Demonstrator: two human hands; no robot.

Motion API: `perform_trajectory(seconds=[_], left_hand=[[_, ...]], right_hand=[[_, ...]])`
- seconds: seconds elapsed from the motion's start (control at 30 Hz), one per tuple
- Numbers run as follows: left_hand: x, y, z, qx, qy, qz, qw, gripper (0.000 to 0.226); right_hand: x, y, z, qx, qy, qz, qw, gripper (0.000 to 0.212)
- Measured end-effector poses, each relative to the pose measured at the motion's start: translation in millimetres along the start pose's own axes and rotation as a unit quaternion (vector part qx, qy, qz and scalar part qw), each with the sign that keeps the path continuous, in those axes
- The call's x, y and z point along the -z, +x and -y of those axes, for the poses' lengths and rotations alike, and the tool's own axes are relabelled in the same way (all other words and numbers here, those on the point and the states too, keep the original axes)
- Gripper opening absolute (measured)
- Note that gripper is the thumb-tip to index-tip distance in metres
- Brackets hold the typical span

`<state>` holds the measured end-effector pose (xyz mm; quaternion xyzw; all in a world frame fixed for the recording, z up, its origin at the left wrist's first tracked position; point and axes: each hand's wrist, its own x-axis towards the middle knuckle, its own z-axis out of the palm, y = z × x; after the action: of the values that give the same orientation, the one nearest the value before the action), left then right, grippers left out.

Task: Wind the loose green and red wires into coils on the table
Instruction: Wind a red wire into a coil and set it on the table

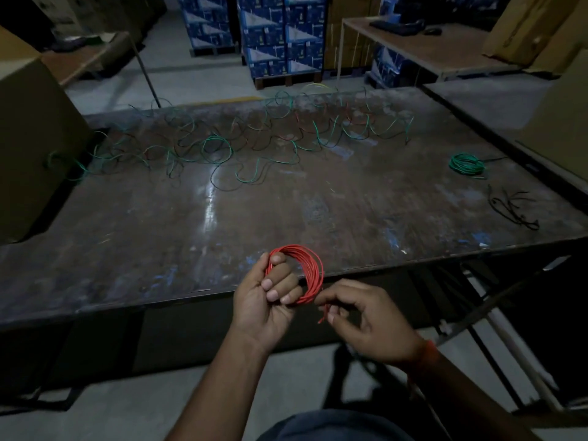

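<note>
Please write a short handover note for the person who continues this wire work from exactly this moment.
Left hand: grips the red coil, held over the near table edge.
Right hand: pinches the red wire's free end.
Done: one green coil lies at the table's right side; the red coil looks almost wound.
Left: secure the red end, set the coil down, then wind the loose green and red wires spread across the far side.

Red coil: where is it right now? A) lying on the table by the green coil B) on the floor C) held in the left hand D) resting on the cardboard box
C: the left hand grips the red coil above the table's near edge, while the right hand pinches its loose end.
</note>
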<state>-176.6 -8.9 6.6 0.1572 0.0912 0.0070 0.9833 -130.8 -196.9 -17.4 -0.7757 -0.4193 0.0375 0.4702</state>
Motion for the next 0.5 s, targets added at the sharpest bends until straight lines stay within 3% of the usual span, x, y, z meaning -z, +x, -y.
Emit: perform_trajectory(seconds=[0.13, 0.33, 0.5], left_hand=[[5.3, 0.6, -8.3, -0.003, 0.008, -0.003, 1.000, 0.027], [5.7, 18.7, -2.9, -0.001, 0.047, -0.012, 0.999, 0.026], [-6.6, 57.0, 14.8, 0.005, 0.098, -0.001, 0.995, 0.030]], right_hand=[[-15.0, -3.5, 3.4, 0.040, -0.072, -0.056, 0.995, 0.017], [-18.0, -0.8, 1.2, 0.026, -0.117, -0.139, 0.983, 0.016], [-3.2, 17.7, -5.7, -0.013, -0.083, -0.209, 0.974, 0.014]])
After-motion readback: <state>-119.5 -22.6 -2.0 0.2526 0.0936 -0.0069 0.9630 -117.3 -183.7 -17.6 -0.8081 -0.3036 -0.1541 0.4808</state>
